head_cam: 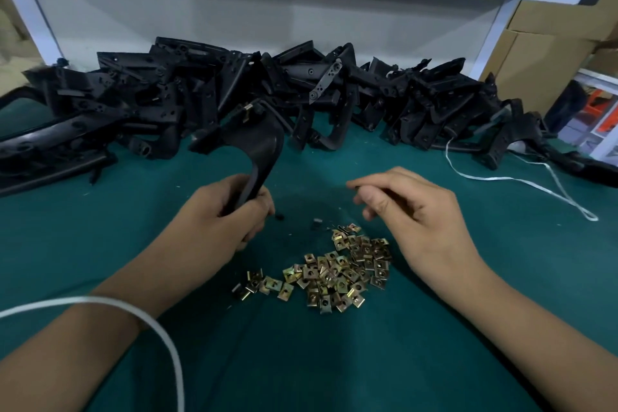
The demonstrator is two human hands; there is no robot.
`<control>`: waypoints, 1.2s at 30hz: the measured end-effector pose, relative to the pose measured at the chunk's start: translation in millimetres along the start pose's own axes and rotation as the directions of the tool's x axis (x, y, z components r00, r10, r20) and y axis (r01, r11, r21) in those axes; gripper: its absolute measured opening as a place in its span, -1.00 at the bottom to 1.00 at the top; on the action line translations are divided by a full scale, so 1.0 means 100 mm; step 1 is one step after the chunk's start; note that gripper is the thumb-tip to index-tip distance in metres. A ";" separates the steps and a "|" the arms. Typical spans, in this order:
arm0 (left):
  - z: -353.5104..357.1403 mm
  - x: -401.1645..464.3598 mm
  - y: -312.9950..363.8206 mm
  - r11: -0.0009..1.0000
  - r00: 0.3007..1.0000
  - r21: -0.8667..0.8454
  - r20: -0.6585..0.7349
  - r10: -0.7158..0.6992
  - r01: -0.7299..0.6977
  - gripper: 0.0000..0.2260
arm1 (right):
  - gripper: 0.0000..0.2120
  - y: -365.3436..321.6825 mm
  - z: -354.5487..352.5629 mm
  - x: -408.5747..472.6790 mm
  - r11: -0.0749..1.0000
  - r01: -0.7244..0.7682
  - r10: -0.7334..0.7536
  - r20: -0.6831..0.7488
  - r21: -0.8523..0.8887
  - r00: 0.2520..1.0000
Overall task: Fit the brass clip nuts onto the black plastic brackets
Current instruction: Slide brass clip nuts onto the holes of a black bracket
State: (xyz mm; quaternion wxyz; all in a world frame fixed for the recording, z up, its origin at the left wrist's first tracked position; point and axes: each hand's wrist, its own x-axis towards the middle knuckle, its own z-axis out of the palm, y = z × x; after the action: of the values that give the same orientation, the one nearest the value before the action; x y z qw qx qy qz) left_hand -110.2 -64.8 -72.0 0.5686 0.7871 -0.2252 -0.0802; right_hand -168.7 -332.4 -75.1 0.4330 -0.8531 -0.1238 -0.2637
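Left hand (230, 214): your fingers wrap the lower end of a black plastic bracket (259, 144), holding it upright above the tabletop (418, 344).
Right hand (414, 207): it hovers loosely curled, gripping nothing you can see.
Brass clip nuts (334, 271): heaped between your wrists.
Bracket pile (334, 94): stacked behind.
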 end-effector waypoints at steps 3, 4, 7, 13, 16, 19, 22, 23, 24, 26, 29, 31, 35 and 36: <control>-0.06 0.00 -0.04 0.991 0.996 0.131 -0.085 0.025 -0.013 -0.68 | -0.89 0.03 0.00 -0.02 0.980 -0.102 0.106 -0.014 0.169 0.994; -0.07 0.00 -0.04 0.991 0.993 0.134 -0.118 0.032 -0.016 -0.63 | -0.90 0.03 0.00 -0.01 0.965 -0.133 0.139 -0.012 0.225 0.990; -0.07 -0.02 -0.05 0.983 0.987 0.182 -0.150 0.064 -0.036 -0.58 | -0.91 0.03 0.02 0.02 0.916 -0.175 0.189 -0.005 0.360 0.982; 0.00 -0.04 -0.03 0.902 0.981 0.418 -0.097 0.166 -0.112 -0.60 | -0.87 0.00 0.03 0.02 0.857 -0.184 0.183 0.049 0.482 0.982; 0.04 -0.05 -0.01 0.825 0.969 0.538 -0.061 0.240 -0.171 -0.50 | -0.81 -0.01 0.04 0.00 0.825 -0.219 0.190 0.109 0.522 0.976; 0.07 -0.04 -0.04 0.785 0.960 0.589 -0.051 0.275 -0.193 -0.48 | -0.77 -0.03 0.06 -0.01 0.809 -0.239 0.187 0.151 0.538 0.971; 0.08 -0.04 -0.05 0.764 0.954 0.613 -0.056 0.295 -0.200 -0.47 | -0.76 -0.04 0.07 -0.01 0.798 -0.255 0.196 0.166 0.546 0.967; 0.09 -0.04 -0.05 0.758 0.954 0.620 -0.051 0.297 -0.203 -0.47 | -0.77 -0.05 0.07 -0.01 0.796 -0.264 0.204 0.169 0.544 0.964; 0.10 -0.04 -0.06 0.750 0.953 0.629 -0.043 0.299 -0.207 -0.46 | -0.78 -0.06 0.07 -0.01 0.796 -0.272 0.213 0.171 0.540 0.962; 0.11 -0.03 -0.07 0.740 0.953 0.639 -0.034 0.301 -0.211 -0.46 | -0.82 -0.08 0.07 -0.02 0.797 -0.284 0.225 0.175 0.533 0.958; 0.11 -0.02 -0.08 0.747 0.950 0.632 -0.051 0.307 -0.208 -0.46 | -0.84 -0.10 0.08 -0.02 0.796 -0.306 0.229 0.208 0.523 0.951; 0.12 -0.01 -0.08 0.752 0.948 0.626 -0.061 0.312 -0.207 -0.45 | -0.84 -0.11 0.08 -0.03 0.794 -0.324 0.237 0.229 0.514 0.944; 0.13 -0.01 -0.09 0.748 0.943 0.628 -0.064 0.326 -0.216 -0.45 | -0.85 -0.14 0.07 -0.03 0.792 -0.343 0.244 0.254 0.505 0.936; 0.14 -0.01 -0.09 0.750 0.943 0.626 -0.065 0.326 -0.216 -0.45 | -0.84 -0.15 0.07 -0.03 0.793 -0.344 0.242 0.259 0.503 0.935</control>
State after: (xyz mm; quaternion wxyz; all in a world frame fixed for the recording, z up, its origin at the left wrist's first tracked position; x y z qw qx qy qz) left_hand -114.3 -73.7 -84.8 0.3066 0.8905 -0.3018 0.1477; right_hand -175.3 -317.8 -70.3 0.6781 -0.7252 -0.0979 -0.0685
